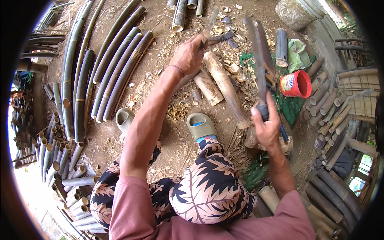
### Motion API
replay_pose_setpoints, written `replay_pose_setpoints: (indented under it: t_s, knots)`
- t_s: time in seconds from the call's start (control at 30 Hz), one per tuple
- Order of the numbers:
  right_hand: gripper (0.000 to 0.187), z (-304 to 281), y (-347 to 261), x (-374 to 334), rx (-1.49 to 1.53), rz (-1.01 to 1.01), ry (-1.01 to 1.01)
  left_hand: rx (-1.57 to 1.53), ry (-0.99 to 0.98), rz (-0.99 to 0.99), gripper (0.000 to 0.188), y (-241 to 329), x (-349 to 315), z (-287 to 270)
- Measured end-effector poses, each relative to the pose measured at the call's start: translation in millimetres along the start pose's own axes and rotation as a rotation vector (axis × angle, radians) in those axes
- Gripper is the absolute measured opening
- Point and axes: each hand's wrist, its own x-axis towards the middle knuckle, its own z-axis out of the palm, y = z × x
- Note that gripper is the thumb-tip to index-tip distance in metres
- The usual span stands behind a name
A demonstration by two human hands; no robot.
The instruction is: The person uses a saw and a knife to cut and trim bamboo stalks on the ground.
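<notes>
Knife (260, 68) in grasp, a worker's right hand (267, 126) wraps the dark handle on the right side of the scene, the long blade pointing toward the far edge. Farther off to the left, the left hand (188, 54) curls around a slim brown piece (211, 22), though blur leaves its exact kind uncertain. The knife looks stiff and fairly weighty, best held by the handle with fingers clear of the metal. The slim piece appears light and firm, likely easiest to grip at its near end. Between the hands, a pale pole (223, 84) slants across the ground, seemingly rigid, heavier and suited to a hold around its middle. To the right sits a red tub (294, 85).
</notes>
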Motion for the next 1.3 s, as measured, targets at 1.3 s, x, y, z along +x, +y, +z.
replay_pose_setpoints:
  t_s: [1.3]
  knots:
    - [0.025, 57, 93, -94, -0.268, 0.199, -0.121, -0.747, 0.147, -0.419, 0.015, -2, -97, 58]
